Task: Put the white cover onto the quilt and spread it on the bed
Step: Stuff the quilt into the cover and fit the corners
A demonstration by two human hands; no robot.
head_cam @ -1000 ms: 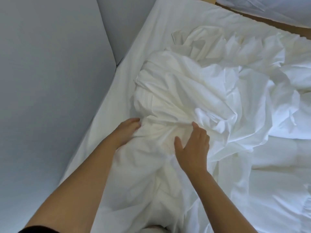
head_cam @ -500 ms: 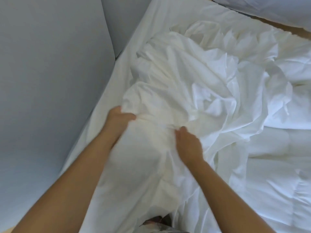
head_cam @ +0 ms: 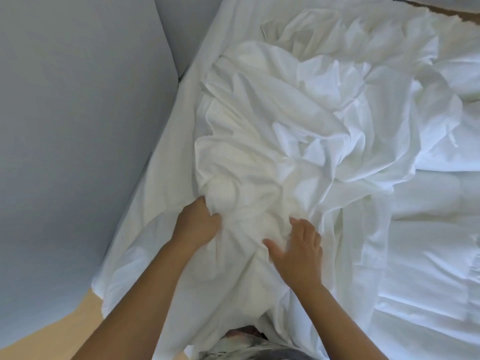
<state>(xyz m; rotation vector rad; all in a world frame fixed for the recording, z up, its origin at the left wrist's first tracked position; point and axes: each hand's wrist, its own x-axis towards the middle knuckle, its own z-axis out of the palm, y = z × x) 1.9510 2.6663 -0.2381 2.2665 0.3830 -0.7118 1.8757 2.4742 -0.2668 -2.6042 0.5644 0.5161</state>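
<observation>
A crumpled white cover [head_cam: 298, 120] lies bunched over the quilt [head_cam: 428, 242] on the bed [head_cam: 187, 105]. The quilt's padded surface shows at the right. My left hand [head_cam: 197, 224] grips a bunched fold of the cover at its near left side. A little to the right, my right hand [head_cam: 298, 250] rests on the cover with fingers spread. The cover hangs off the bed's near edge toward my body.
A grey wall [head_cam: 78, 126] runs close along the bed's left side, with a corner at the upper left. Light wooden floor [head_cam: 52, 331] shows at the bottom left. A strip of wooden headboard [head_cam: 272, 10] appears at the top right.
Both hands have pulled back toward me along the cover. My right hand has gone from gripping the cloth to lying spread on it; the left hand still holds its fold.
</observation>
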